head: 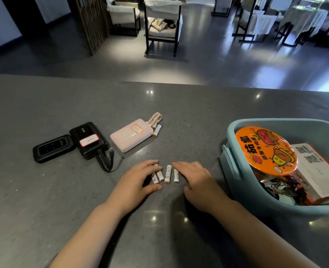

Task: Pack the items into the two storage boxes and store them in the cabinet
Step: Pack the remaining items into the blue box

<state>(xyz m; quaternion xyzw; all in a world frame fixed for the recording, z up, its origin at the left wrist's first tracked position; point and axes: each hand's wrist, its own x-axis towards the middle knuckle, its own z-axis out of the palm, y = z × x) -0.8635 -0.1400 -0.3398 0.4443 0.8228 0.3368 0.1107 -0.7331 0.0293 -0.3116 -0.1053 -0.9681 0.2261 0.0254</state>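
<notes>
Both hands, left hand (140, 178) and right hand (194, 180), lie relaxed and wide, holding nothing; sweep the small white cylindrical batteries (168, 174) together before lifting them right to the light-blue plastic storage box (235, 167)

You have four white batteries (167, 174) lying side by side near the bench's near edge, two more (156, 130) beside the pink power bank (131, 137), black power bank (90, 140) and black router (52, 149) left, blue storage box (235, 163) right, already holding goods.

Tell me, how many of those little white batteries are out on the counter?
6 that I can see. Four lie between the left hand and right hand. Two sit beside the pink power bank. The hands may hide more.
</notes>
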